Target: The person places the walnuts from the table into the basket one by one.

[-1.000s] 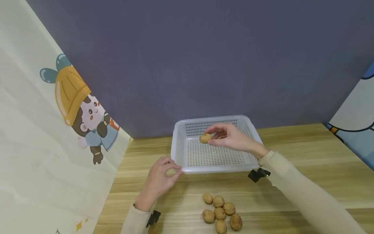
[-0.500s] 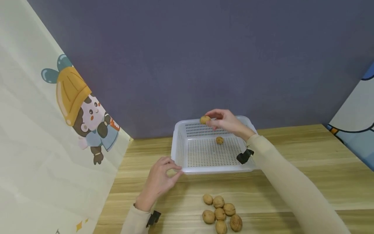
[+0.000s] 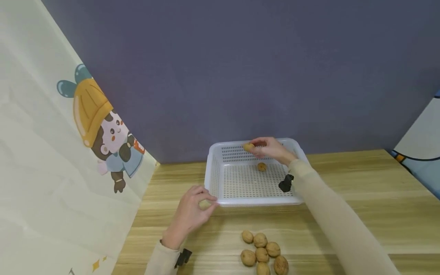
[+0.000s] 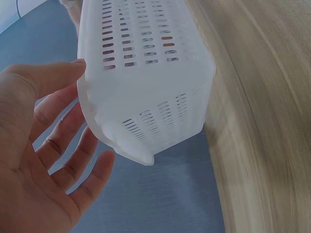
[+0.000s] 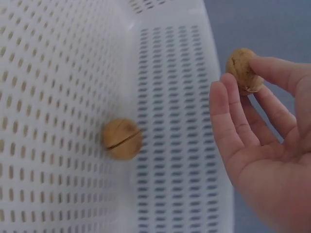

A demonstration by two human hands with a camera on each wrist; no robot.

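Observation:
A white perforated plastic basket (image 3: 254,200) stands on the wooden table. My left hand (image 3: 190,212) pinches its front left corner; in the left wrist view the thumb of that hand (image 4: 43,126) lies on the rim, with the other fingers behind it. Over the back part of the basket, my right hand (image 3: 273,149) holds a walnut (image 3: 248,146) between thumb and fingertips. The right wrist view has this held walnut (image 5: 243,70) above the rim. Another walnut (image 5: 122,139) lies inside on the basket's floor, by the back wall.
Several walnuts (image 3: 260,254) lie grouped on the table (image 3: 343,214) in front of the basket. A dark blue-grey wall (image 3: 220,76) rises right behind it. A pale sheet with a cartoon figure (image 3: 115,133) hangs at the left.
My right hand has moved toward the back of the basket with its walnut, then dipped slightly. The walnut on the basket floor has come into view. The left hand stays at the corner.

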